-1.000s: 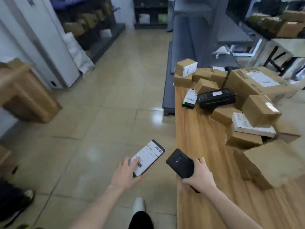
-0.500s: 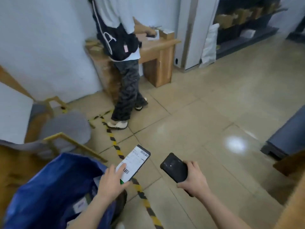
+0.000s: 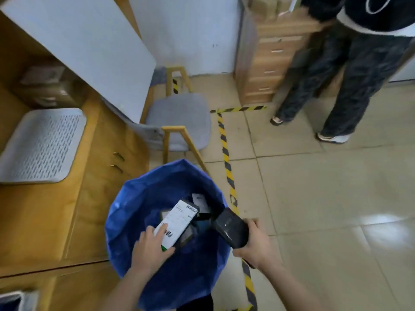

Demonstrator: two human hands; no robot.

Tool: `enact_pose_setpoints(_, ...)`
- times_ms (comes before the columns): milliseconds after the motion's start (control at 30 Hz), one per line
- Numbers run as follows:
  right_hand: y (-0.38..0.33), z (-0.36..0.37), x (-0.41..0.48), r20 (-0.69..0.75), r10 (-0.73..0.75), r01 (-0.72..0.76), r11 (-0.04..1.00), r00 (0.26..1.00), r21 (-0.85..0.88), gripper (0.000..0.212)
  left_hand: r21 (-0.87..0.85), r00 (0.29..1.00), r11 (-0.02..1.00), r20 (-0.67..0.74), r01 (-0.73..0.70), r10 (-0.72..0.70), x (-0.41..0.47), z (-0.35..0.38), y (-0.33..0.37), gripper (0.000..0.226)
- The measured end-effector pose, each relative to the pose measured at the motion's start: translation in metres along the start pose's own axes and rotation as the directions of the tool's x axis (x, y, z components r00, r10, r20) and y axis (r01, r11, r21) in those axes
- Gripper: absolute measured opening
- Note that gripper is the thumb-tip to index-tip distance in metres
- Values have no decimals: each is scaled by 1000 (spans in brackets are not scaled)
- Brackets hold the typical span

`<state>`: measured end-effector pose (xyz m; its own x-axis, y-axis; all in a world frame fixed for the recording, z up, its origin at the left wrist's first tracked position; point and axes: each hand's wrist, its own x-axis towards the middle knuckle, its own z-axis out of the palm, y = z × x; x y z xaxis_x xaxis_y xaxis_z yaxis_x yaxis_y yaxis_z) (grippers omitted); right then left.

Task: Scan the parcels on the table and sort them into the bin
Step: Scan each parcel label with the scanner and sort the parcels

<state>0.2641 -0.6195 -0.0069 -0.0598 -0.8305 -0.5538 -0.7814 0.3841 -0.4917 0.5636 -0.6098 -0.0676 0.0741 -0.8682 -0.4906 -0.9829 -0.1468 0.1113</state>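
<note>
bin [image 3: 125,212] mouth open, chair [image 3: 179,117] just behind

The bin [image 3: 125,221] is lined with thin blue plastic, creased and faintly shiny. The parcel [image 3: 179,221] is faced with a smooth white paper label (its black edge looks like glossy plastic). The scanner [image 3: 231,230] is cased in black plastic with a dull sheen. The floor [image 3: 336,198] is laid in beige tiles, polished enough for light to be reflected. The chair seat [image 3: 179,113] is covered in matt grey cloth. The cabinet [image 3: 45,221] is finished in smooth, honey-coloured wood.
</note>
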Motion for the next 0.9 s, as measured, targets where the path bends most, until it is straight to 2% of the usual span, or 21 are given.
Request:
enact_pose_setpoints(100,-23,31,29,87,4,-2,1000,996,-23,91,-43,998,998,28,51,-50,17,10,-24,76)
enact_pose_setpoints(233,-39,66,59,149,29,-23,999,988,-46,99,-58,993,994,79,94,-89,41,29,-44,76)
enact_pose_setpoints(400,-49,110,97,163,68,-61,997,984,-45,100,-79,981,987,145,143,-130,81,64,-61,76)
enact_pose_setpoints(533,-49,149,129,154,104,-101,994,982,-31,92,-107,969,977,184,187,-165,118,101,-71,76)
enact_pose_setpoints(900,2,267,212,177,194,-196,981,965,-1,94,-87,944,962,231,260,-234,217,228,-98,79)
